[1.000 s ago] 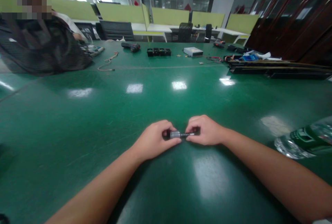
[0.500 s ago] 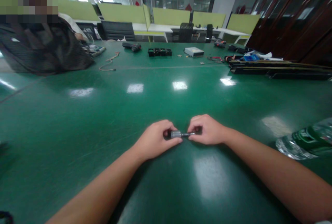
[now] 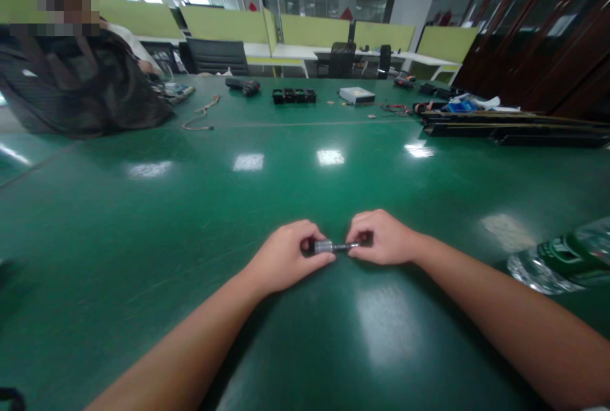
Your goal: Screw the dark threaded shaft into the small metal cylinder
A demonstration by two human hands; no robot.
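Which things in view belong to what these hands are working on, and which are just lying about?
In hand:
- small grey-and-black cylindrical piece, left hand and right hand at opposite ends

Apparently just lying about:
- clear bottle with green label
- large dark bag
- row of black blocks
- flat silver box
- long black strips

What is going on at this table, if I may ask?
A person's left hand holds a small gray cylinder over the glossy green tabletop. A thin dark shaft runs from it to the right hand, pinched between thumb and fingers; how the parts join is too small to tell. A clear plastic bottle with a green label is at the right.
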